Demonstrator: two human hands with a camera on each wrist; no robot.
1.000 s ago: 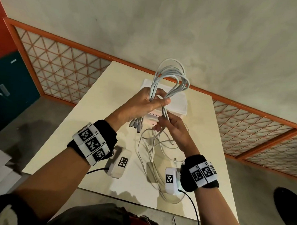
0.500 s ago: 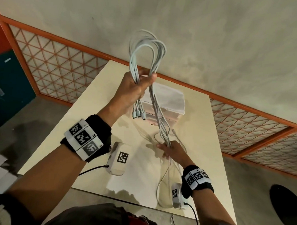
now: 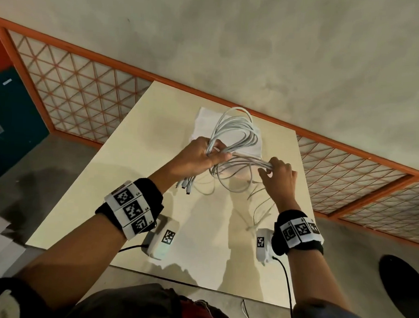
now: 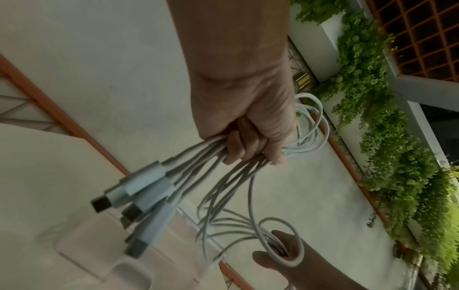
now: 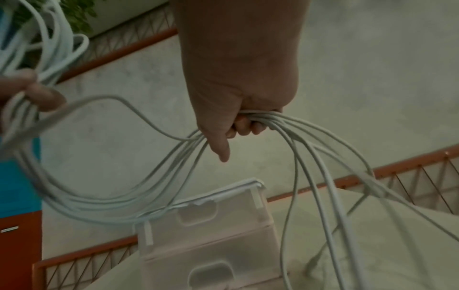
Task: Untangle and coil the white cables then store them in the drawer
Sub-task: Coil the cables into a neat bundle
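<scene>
My left hand (image 3: 205, 156) grips a bundle of white cables (image 3: 238, 126) above the table, a loop standing up behind its fist (image 4: 250, 141). Several plug ends (image 4: 139, 194) hang below that hand. The strands run right to my right hand (image 3: 278, 172), whose fingers (image 5: 244, 125) curl round them. From there loose cable tails (image 5: 330, 196) drop to the cream table (image 3: 140, 170). The translucent white drawer unit (image 5: 211, 231) stands at the back of the table, behind the cables, its drawers closed.
An orange-framed lattice railing (image 3: 86, 86) runs behind the table, with grey floor beyond. A blue cabinet (image 3: 11, 116) stands at the left. Green hanging plants (image 4: 397, 137) show in the left wrist view. A dark round object (image 3: 402, 285) lies on the floor at the right.
My left hand has come down from its raised position with the loop. My right hand has risen off the table and now grips the strands to the right of the left hand.
</scene>
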